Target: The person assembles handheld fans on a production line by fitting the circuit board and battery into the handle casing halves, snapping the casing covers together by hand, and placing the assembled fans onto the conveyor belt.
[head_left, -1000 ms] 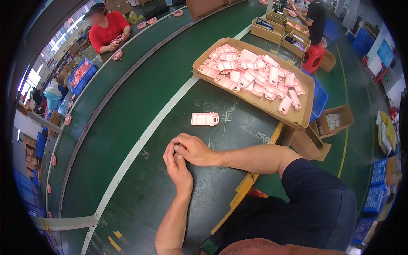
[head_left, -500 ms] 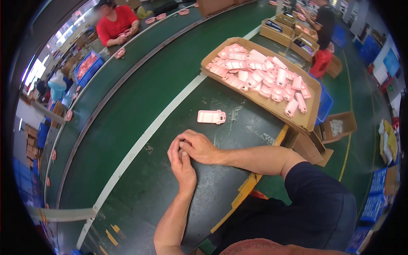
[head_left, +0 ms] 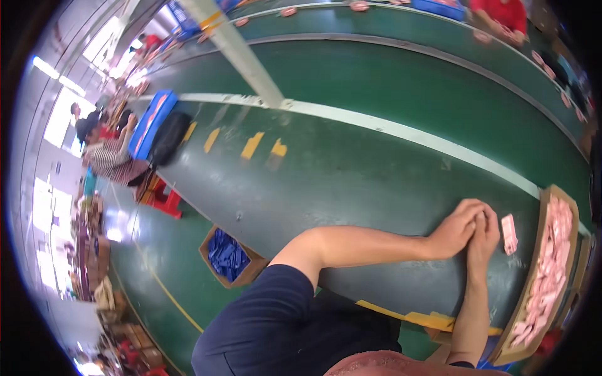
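Note:
My left hand [head_left: 453,230] and my right hand [head_left: 483,237] rest against each other low over the dark tabletop [head_left: 351,194], at the right. Both are closed, their fingers folded together. Whatever lies between the palms, if anything, is hidden. Just right of my right hand lies a pink plastic casing [head_left: 509,234], long with rounded ends, which neither hand touches. Beyond it, at the right edge, a shallow cardboard tray [head_left: 525,294] holds a heap of similar pink casings [head_left: 552,263].
A pale metal post [head_left: 241,56] rises beside the green conveyor belt [head_left: 389,81]. A cardboard box of blue packets [head_left: 227,255] stands on the floor. At far left a person in stripes [head_left: 116,156] sits near a blue crate [head_left: 152,125]; a person in red [head_left: 501,15] works across the belt.
My view has swung left, so the hands, casing and tray now sit farther right. The post, the striped-shirt person and the box of blue packets have come into view. My hands stay together.

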{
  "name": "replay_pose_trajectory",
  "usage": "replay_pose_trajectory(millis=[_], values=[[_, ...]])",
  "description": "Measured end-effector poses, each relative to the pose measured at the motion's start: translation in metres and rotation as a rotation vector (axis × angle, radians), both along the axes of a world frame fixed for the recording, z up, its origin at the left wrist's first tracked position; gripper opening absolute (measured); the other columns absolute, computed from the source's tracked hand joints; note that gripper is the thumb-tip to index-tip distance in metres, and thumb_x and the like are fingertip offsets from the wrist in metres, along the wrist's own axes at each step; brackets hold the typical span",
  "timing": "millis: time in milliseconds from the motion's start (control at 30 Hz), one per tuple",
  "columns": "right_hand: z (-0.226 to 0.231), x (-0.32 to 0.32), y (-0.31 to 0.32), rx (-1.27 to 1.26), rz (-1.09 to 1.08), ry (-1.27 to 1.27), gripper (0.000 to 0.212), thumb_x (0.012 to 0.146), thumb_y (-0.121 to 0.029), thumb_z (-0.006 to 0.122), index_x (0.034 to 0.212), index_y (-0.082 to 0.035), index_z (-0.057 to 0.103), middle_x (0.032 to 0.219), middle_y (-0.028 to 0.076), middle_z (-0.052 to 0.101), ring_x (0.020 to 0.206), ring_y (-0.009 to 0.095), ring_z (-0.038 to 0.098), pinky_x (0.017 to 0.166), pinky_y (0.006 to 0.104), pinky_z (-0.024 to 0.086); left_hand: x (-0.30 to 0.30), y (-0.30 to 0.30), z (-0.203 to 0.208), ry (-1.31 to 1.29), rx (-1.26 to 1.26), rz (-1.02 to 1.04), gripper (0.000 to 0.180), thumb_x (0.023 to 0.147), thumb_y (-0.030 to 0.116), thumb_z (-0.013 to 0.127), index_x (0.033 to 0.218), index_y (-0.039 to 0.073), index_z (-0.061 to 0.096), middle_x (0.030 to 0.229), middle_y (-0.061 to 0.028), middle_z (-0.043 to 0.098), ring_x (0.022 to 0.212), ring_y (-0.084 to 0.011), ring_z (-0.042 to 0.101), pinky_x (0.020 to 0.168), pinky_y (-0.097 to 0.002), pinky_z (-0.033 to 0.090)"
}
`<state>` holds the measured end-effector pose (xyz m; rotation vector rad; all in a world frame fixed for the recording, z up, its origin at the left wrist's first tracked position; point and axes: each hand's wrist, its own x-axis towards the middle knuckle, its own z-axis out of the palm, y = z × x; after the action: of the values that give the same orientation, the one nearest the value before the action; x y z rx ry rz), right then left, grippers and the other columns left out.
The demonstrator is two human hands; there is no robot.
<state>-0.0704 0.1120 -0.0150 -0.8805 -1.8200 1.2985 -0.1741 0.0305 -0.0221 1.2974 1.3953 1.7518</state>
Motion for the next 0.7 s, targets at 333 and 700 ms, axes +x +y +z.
replay_pose_trajectory(millis=[333, 700], values=[[-0.0018, 0.0008, 0.0050, -0.021, -0.003, -0.030, 0.031, 0.108, -0.018, 0.054, 0.127, 0.004, 0.062, 0.117, 0.010, 0.067, 0.105, 0.016, 0.062, 0.093, 0.0283, 0.050, 0.0051, 0.0037, -0.0032, 0.002, 0.034, 0.057, 0.040, 0.098, 0.002, 0.045, 0.138, -0.005, 0.047, 0.138, -0.0213, 0.044, 0.127, -0.0383, 0.051, 0.107, -0.0398, 0.045], [-0.0054, -0.0015, 0.0062, -0.027, 0.009, 0.000, 0.030, 0.108, -0.018, 0.053, 0.127, 0.004, 0.061, 0.117, 0.010, 0.067, 0.105, 0.015, 0.062, 0.093, 0.0280, 0.051, 0.0023, 0.0026, -0.0025, 0.015, 0.032, 0.066, 0.037, 0.100, 0.004, 0.045, 0.135, -0.005, 0.048, 0.137, -0.0211, 0.045, 0.126, -0.0379, 0.051, 0.107, -0.0396, 0.044]])
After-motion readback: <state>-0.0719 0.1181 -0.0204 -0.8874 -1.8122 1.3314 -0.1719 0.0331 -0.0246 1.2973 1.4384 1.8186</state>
